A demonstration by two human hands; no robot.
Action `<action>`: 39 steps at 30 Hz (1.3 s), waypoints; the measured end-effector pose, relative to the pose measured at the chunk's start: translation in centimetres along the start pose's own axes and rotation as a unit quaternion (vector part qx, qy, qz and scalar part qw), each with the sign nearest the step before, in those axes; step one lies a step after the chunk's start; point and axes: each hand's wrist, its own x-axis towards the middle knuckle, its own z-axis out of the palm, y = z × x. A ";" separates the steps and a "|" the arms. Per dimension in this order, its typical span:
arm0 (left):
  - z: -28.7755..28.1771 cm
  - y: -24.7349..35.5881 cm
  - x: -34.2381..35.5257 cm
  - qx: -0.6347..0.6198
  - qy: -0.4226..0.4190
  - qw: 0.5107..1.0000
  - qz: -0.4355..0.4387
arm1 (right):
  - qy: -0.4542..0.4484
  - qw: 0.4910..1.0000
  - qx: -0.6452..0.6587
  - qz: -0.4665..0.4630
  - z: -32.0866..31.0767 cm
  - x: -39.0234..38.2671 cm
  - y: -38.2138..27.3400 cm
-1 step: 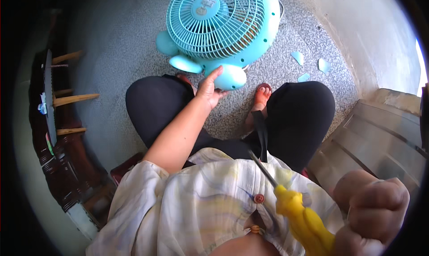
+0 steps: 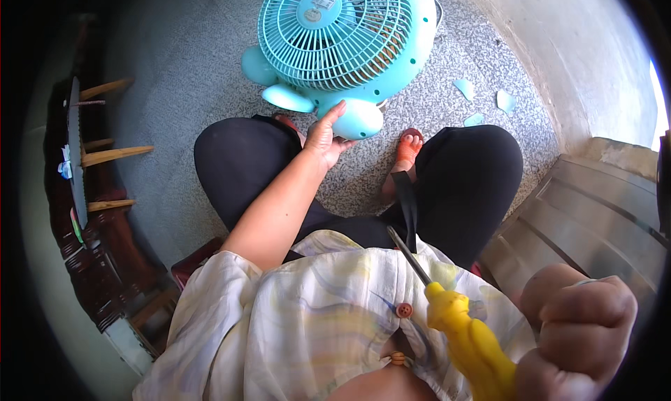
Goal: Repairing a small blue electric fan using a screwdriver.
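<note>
My left hand (image 2: 325, 139) grips a rounded front knob (image 2: 358, 121) of a turquoise turtle-shaped fan (image 2: 292, 30), which has a round grille and flipper-like side pieces. My right hand (image 2: 580, 331) is in the lower right, closed on the handle of a yellow screwdriver (image 2: 472, 341). Its metal shaft points up and left, over the patterned shirt between my knees.
Several pale blue broken pieces (image 2: 504, 102) lie on the speckled floor (image 2: 475, 51) right of the fan. A pale wall (image 2: 587, 58) and a panelled surface (image 2: 566, 212) are at the right. Dark wooden furniture with pale legs (image 2: 105, 156) stands at the left.
The fan, my left hand and the screwdriver in my right hand sit very slightly higher and further left in the picture. My grip on both things is the same.
</note>
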 end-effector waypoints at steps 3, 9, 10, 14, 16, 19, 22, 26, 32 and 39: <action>1.1 -0.6 1.0 0.008 -0.028 1.000 -0.012 | -0.176 0.972 -0.068 -0.142 -2.0 -0.1 0.5; -0.3 -0.4 0.0 -0.058 -0.115 0.992 0.003 | 0.043 0.989 -0.125 -0.073 -2.1 -2.7 4.9; -1.0 -0.3 0.1 -0.074 -0.110 0.991 0.000 | 0.072 0.989 -0.125 -0.041 -2.9 -3.0 5.7; 0.8 -1.2 0.4 -0.104 -0.137 0.985 -0.030 | 0.264 0.947 -0.173 0.056 -9.5 -8.5 11.4; -0.3 -0.9 0.1 -0.102 -0.121 0.987 -0.012 | 0.424 0.900 0.017 0.099 -9.3 -11.2 15.3; -0.1 -0.9 -0.2 -0.099 -0.142 0.985 0.004 | 0.470 0.849 0.021 0.240 -9.9 -17.6 21.0; 0.8 -1.2 0.0 -0.099 -0.193 0.976 0.001 | 0.319 0.834 -0.123 0.433 -6.0 -23.6 28.5; 1.5 -1.2 -0.3 -0.100 -0.170 0.980 0.005 | 0.097 0.780 -0.152 0.600 3.2 -28.7 36.0; 1.5 -0.3 -1.2 -0.052 -0.111 0.992 0.029 | -0.014 0.726 -0.104 0.680 12.5 -33.8 40.8; 1.8 0.5 -1.7 -0.054 -0.109 0.993 0.016 | 0.072 0.611 -0.125 0.778 14.1 -35.8 42.1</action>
